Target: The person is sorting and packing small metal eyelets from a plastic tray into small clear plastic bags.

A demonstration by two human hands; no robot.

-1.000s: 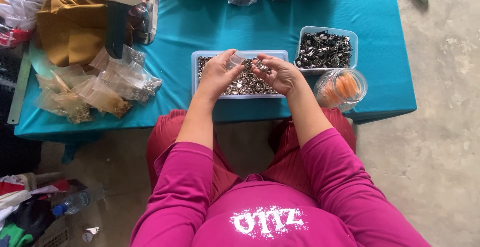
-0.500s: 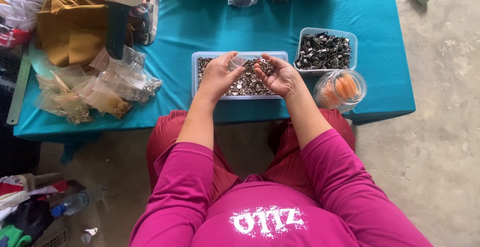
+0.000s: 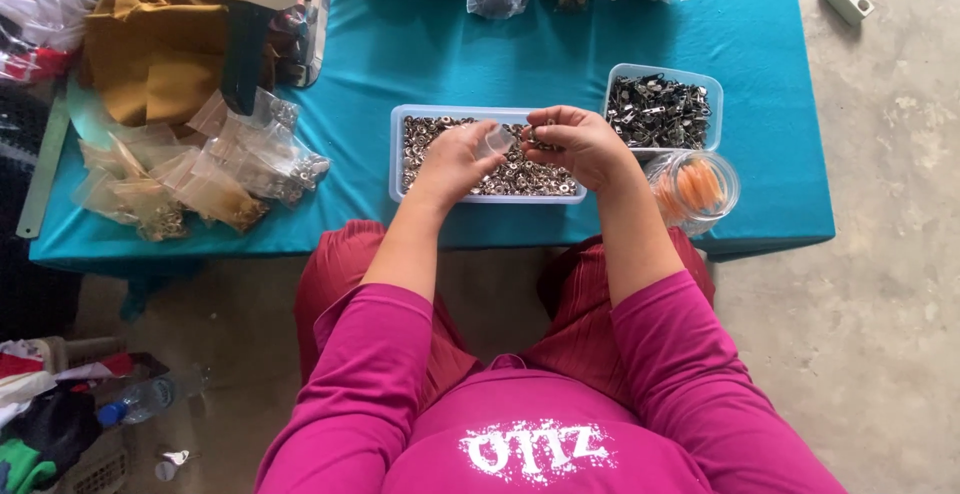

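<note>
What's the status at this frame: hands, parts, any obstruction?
Left hand pinching a small clear cup; right hand closed on small metal pieces. Both over the tray of metal rings. Nothing blocking.

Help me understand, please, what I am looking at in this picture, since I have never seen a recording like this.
The one view comes from a camera worn on a person's head, looking down at their own lap and arms in pink sleeves. The left hand and right hand meet above a clear tray of small metal rings, pinching a small clear piece between them. It all rests on a teal-covered table. Right of the tray stand a tub of dark metal clips and a round clear container with orange pieces. To the left lie small filled plastic bags and mustard cloth.
</note>
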